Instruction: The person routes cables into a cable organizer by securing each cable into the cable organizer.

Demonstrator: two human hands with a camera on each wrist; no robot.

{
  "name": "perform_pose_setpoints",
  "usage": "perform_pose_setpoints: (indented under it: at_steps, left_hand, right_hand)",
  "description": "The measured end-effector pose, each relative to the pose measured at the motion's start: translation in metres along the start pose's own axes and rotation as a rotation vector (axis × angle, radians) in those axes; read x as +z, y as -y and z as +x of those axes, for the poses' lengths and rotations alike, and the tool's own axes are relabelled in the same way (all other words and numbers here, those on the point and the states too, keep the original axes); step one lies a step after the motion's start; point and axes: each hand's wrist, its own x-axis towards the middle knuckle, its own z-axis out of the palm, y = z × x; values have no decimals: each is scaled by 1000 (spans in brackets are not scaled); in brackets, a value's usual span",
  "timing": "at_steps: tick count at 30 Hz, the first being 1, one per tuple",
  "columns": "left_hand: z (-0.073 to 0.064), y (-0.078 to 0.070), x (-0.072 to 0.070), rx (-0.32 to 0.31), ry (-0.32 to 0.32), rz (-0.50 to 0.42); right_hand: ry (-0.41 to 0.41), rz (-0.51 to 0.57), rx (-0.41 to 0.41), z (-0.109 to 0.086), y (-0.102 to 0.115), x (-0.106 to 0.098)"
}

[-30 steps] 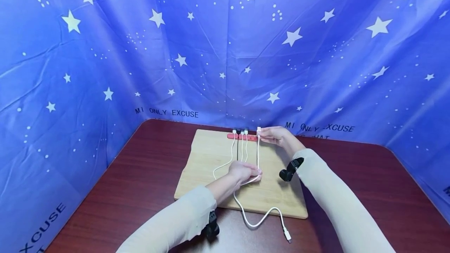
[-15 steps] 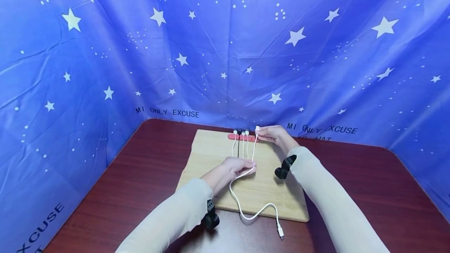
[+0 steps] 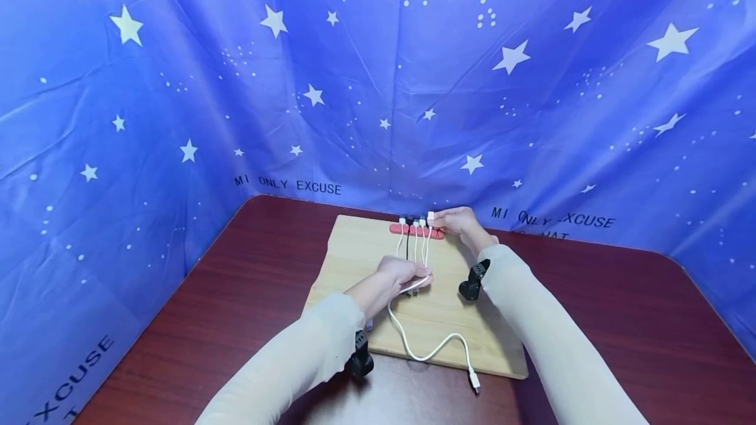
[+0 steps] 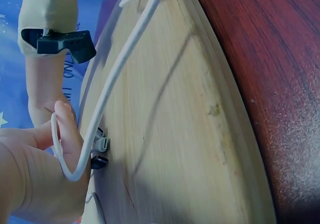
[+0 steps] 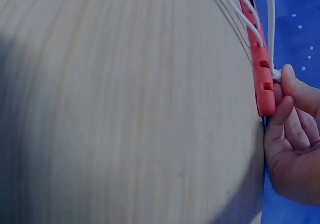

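My right hand [image 3: 459,221] pinches the plug end of a white USB cable [image 3: 440,347] just above the right part of a red cable holder [image 3: 399,229]. In the right wrist view, thumb and fingers grip the cable end beside the holder [image 5: 265,91], close to its open slots. Lower down, my left hand [image 3: 406,271] pinches the same cable's cord. The cord [image 4: 120,63] bends round its fingers in the left wrist view. Other white cables [image 3: 402,238] and a black cable [image 3: 407,248] sit in the holder; the left hand partly covers them.
The holder lies along the far edge of a wooden board [image 3: 472,320] on a dark red table [image 3: 620,320]. The cable's free connector [image 3: 474,381] hangs past the board's near edge. Connector ends [image 4: 101,144] lie on the board behind the left hand. A starry blue curtain [image 3: 354,71] surrounds the table.
My right hand has brought the cable's plug end leftward, closer over the red holder. The left hand has moved up the board with the cord, and the free connector has shifted slightly.
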Motion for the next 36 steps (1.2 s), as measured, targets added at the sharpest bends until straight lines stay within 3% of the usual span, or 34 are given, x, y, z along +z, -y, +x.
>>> perform_pose_setpoints:
  at_steps: [5, 9, 14, 16, 21, 22, 27, 36]
  left_hand:
    - [-1, 0, 4, 50, -106, 129]
    - [-2, -2, 7, 83, -205, 335]
    - [-1, -6, 10, 76, -200, 347]
    - [0, -7, 11, 84, -211, 403]
    - [1, -8, 14, 163, -303, 763]
    - [1, -10, 15, 169, -308, 790]
    - [5, -13, 16, 133, -324, 790]
    - [9, -14, 15, 105, -302, 829]
  right_hand:
    - [-56, -112, -44, 0, 3, 3]
    - [-118, -211, -55, -1, 7, 5]
    - [-177, -314, -90, -2, 12, 8]
    - [-184, -349, -119, -3, 13, 10]
    - [-223, -353, -157, -2, 14, 13]
    - [-232, -330, -147, -1, 14, 14]
    - [-249, -250, -65, 3, 10, 13]
    - [-147, -158, -16, 11, 6, 9]
